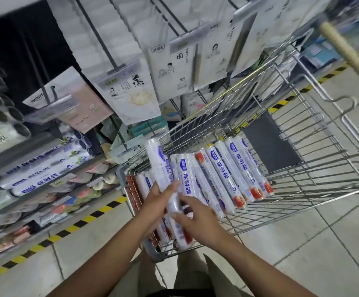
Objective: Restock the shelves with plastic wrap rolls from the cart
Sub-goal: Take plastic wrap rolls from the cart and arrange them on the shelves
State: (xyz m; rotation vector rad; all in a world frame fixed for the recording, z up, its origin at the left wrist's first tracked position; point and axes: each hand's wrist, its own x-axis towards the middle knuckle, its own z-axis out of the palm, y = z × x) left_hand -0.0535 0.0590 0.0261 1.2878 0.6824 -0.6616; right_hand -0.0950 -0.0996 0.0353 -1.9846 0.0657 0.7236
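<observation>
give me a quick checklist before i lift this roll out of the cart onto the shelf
1. Grip on the roll: right hand curls round it, left hand lies flat against it: ok.
2. Roll free of neighbours: packed against other rolls in the cart: not ok.
3. Room on the shelf: shelved rolls lie there, gap unseen: cannot tell.
4. Path to shelf: hanging packets sit above it: ok.
5. Cart held steady: cannot tell.
</observation>
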